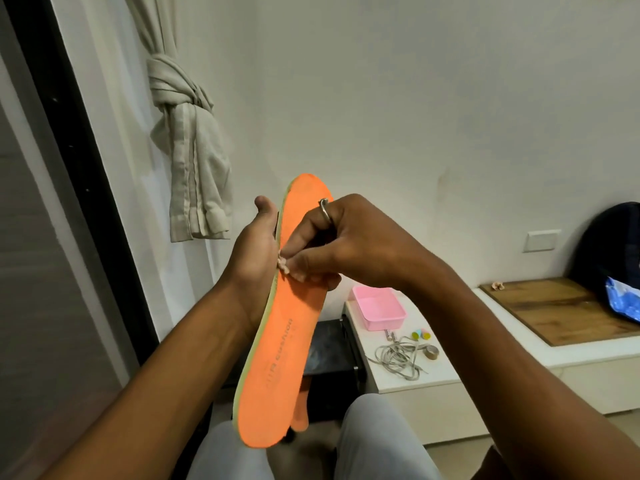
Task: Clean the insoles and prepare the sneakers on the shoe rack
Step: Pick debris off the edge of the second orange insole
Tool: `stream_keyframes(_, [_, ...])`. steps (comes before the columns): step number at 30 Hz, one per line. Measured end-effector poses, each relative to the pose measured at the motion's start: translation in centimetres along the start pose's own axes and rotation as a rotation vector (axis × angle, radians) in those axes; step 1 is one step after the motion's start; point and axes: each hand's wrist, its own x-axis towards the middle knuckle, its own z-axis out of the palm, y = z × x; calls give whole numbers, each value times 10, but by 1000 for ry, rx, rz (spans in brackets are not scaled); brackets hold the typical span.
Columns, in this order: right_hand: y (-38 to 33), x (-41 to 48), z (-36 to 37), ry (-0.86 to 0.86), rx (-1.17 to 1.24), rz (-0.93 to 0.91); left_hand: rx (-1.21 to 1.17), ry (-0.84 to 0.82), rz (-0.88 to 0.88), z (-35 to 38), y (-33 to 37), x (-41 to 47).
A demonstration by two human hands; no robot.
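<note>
Orange insole [277, 344]: held up in the air in front of the person, toe end up, heel end down over the lap, orange face to the camera, grey print along its lower half
Left hand [258, 251]: backs the insole from behind at its left edge; thumb raised and clear of it; the fingers are hidden behind the insole, so I cannot tell whether they curl
Right hand [346, 244]: fingertips pinch a small pale pink wad [284, 266] and press it to the insole's left edge at mid length; a ring [324, 210] on one bent finger
Second insole [300, 410]: orange, only partly seen behind the lower end of the first
White cabinet [408, 379]: low, to the right; carries a pink tray [379, 308], a tangle of grey shoelaces [398, 358], small coloured bits and a roll of tape [431, 351]
Wooden board [561, 306]: farther right, blue bag [623, 299] on it
Curtain [188, 140]: knotted, hangs at the left
</note>
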Motion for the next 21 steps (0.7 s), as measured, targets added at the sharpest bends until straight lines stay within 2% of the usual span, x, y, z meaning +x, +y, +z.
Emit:
stream_keyframes(5, [11,13,15,555,-227,-142,-33,-42,-16,3,-9,3])
stream_keyframes(7, [11,12,18,568,-238,-162,-18,-35,-11,3,-11,4])
stream_keyframes(11, [0,2,11,174,-38,-65,-19,25,-15,-2,-4,5])
stream_keyframes(13, [-2,1,8,97,11,-50,2,39,-4,-4,-2,5])
stream_keyframes(16, [6,6,11,299,-164,-132,30,27,13,0,-7,4])
stream_keyframes(21, [29,19,3,691,-378,-313,293,-29,84,1,-13,3])
